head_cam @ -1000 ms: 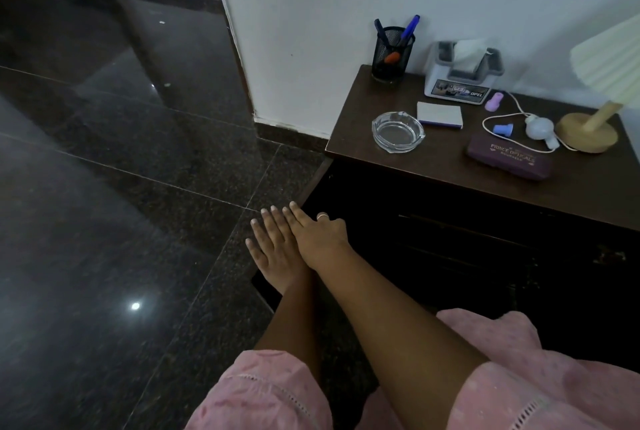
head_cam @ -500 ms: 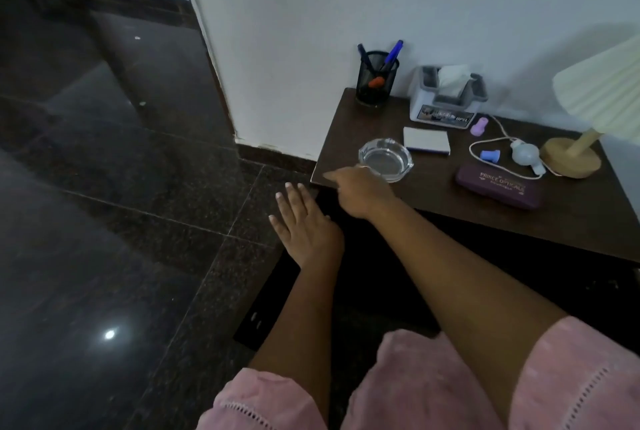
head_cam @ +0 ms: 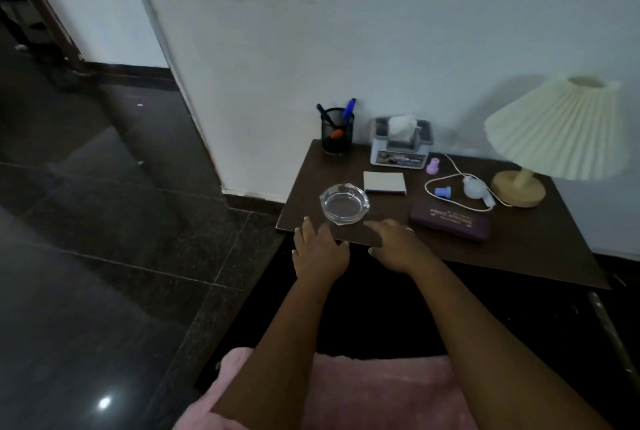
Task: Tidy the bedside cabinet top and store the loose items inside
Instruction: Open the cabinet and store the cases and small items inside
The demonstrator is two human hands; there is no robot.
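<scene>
The dark wooden cabinet top (head_cam: 540,242) carries a clear glass ashtray (head_cam: 344,203) near its front left corner. Behind it lies a white notepad (head_cam: 384,181); to the right sits a purple glasses case (head_cam: 450,218). A small lilac piece (head_cam: 433,165), a blue cap (head_cam: 442,192) and a white gadget with a cable (head_cam: 476,189) lie further back. My left hand (head_cam: 318,251) reaches the front edge just left of the ashtray, fingers spread. My right hand (head_cam: 394,246) rests over the front edge right of the ashtray, fingers relaxed, holding nothing.
A mesh pen cup (head_cam: 337,131) and a tissue box (head_cam: 401,142) stand against the white wall. A pleated lamp (head_cam: 554,132) on a wooden base occupies the back right. The cabinet front below the top is dark and unreadable. Glossy dark floor tiles (head_cam: 104,256) lie left.
Both hands rose from below the cabinet's left side to its front edge, either side of the ashtray. The view lifted and shifted left.
</scene>
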